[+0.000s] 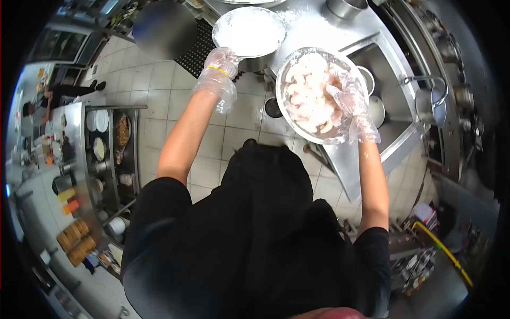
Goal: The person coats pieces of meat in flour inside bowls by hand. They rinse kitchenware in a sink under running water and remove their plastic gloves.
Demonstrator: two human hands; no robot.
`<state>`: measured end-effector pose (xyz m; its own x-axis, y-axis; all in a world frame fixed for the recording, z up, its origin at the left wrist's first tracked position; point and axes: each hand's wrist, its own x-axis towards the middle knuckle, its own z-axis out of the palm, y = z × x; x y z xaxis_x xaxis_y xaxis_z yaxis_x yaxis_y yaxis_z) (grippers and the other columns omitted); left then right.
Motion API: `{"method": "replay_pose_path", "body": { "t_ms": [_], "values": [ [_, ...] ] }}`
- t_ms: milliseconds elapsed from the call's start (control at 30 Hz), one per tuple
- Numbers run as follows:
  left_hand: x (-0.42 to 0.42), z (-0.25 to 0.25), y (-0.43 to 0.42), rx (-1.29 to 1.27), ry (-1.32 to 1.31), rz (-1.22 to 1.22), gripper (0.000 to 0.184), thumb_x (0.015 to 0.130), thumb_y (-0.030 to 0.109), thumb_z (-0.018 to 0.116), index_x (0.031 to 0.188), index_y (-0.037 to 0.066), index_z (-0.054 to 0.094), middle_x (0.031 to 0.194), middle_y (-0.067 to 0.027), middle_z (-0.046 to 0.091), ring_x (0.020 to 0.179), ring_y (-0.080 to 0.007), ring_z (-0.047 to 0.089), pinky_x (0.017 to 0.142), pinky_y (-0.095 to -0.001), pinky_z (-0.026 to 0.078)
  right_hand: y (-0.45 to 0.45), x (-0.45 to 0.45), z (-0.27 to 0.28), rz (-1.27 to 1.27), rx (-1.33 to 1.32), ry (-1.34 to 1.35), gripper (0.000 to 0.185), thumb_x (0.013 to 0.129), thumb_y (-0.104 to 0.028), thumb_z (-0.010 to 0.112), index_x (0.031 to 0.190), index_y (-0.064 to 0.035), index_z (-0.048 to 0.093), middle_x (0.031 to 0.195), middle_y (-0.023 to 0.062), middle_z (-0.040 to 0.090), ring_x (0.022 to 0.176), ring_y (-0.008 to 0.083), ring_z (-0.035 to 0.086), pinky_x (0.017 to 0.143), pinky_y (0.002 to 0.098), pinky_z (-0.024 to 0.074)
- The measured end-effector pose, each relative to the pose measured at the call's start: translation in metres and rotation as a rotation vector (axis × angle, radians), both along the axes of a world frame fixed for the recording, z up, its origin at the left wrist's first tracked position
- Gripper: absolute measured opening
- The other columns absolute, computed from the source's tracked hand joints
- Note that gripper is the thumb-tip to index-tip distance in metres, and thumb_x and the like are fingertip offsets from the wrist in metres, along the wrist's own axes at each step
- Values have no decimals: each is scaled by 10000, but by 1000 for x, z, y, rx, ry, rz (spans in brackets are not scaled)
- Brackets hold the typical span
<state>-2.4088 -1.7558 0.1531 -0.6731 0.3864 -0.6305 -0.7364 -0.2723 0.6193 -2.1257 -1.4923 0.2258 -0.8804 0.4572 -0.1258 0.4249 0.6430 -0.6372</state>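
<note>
Clear plastic gloves cover both of my hands. My left hand (219, 65) is closed at the near left edge of a round metal bowl of white powder (248, 32), with its fingertips against the rim. To the right, a larger round bowl (284, 109) holds pale pinkish-white pieces of raw food (309, 93). My right hand (348, 101) reaches over the right side of this bowl, fingers apart and touching the pieces at its right part. White powder (303, 26) is scattered on the steel counter beside the bowls.
A steel sink (390, 74) holding bowls lies right of the food bowl, with a handled metal pot (429, 106) beyond. A metal container (346, 7) stands at the counter's back. Shelving (109, 159) is at left, and a person (58, 95) stands far left.
</note>
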Motion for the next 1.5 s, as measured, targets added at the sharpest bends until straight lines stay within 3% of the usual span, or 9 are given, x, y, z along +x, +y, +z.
{"method": "replay_pose_path", "body": {
  "t_ms": [167,200,267,333,467,633,1067,1433,1500],
  "values": [
    [-5,-38,44,218,94,-145,94,779,70,505,697,36,535,596,-26,500,501,-160,491,464,-272,403,-14,4,-12,-43,25,-36,500,738,-159,617,1209,-51,488,1117,127,560,1039,243,528,905,313,406],
    [3,-30,51,25,654,-325,100,797,89,504,770,15,565,699,-63,560,596,-195,540,534,-294,439,-17,2,-16,-52,22,-31,504,736,-161,620,1210,-52,487,1113,125,561,1035,243,528,903,314,407],
    [4,-7,56,474,233,-463,246,865,172,467,1001,20,604,1072,-80,605,965,-230,560,823,-328,450,-23,-3,-25,-60,15,-17,513,730,-164,624,1211,-54,486,1106,123,562,1026,245,530,899,315,410],
    [-15,-12,30,-389,1484,-941,310,916,192,354,1089,34,556,1167,-109,547,1109,-230,471,954,-358,371,-30,-8,-32,-73,5,0,521,724,-167,629,1213,-56,485,1098,120,564,1018,247,532,895,316,413],
    [-7,35,10,786,-318,-603,564,932,403,233,1315,-9,263,1314,-298,306,1174,-435,348,992,-549,253,-33,-11,-36,-125,-13,-6,539,713,-173,639,1216,-61,482,1083,115,566,1001,251,536,886,318,419],
    [-24,80,8,740,-275,-782,631,917,437,249,1371,15,132,1369,-287,203,1104,-505,359,841,-694,302,-42,-9,1,-193,51,-43,561,699,-181,651,1220,-66,478,1064,108,570,979,255,540,876,320,426],
    [-233,85,60,-313,1433,-1175,567,875,362,398,1287,-10,280,1280,-240,383,1078,-409,447,872,-559,366,-112,-74,245,-210,812,-685,450,708,-175,626,1138,-86,527,1012,83,576,904,234,553,805,331,463],
    [-235,66,72,-441,1655,-1247,478,858,324,409,1237,36,374,1269,-195,419,1099,-366,445,924,-524,321,-116,7,190,-1144,-680,240,214,833,-144,533,944,30,587,831,132,619,789,207,590,733,327,478],
    [-214,78,75,-374,1645,-1252,463,855,317,411,1228,45,392,1267,-187,426,1103,-358,445,933,-518,313,-106,13,172,-642,-1010,347,223,818,-121,542,987,20,573,864,114,611,821,197,580,726,312,482]
  ]
}}
